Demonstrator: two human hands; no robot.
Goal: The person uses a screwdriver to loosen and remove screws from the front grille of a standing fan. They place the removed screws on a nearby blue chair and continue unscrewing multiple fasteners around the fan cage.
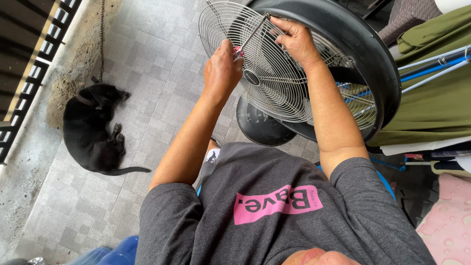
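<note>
Head view, looking down the person's front. Nearest the camera is a grey T-shirt (274, 216) with a pink printed patch on the chest; both bare forearms reach up and away from it.

The left hand (222, 71) is closed around the red-and-clear handle of a screwdriver (251, 35). Its metal shaft runs up and to the right across the wire fan guard (274, 83), with the tip at the guard's upper rim. The right hand (294, 39) meets that tip; its fingers are curled over the guard wires at the rim and pinch there, touching both grille and shaft.

The guard is a round, silver, radial grille, tilted, lying against the black circular fan housing (363, 44) that surrounds it. Below the housing, the fan's round black base (260, 125) rests on the grey paved floor (147, 64), just beyond the person's knees.

At the right edge of the floor lie a green cloth (431, 98) and blue-and-white poles (431, 66); a pink mat (449, 221) fills the near right corner.

Well apart, at the far left edge of the floor, a black dog (93, 132) lies curled beside a railing (29, 54), with a chain (101, 34) hanging above it.
</note>
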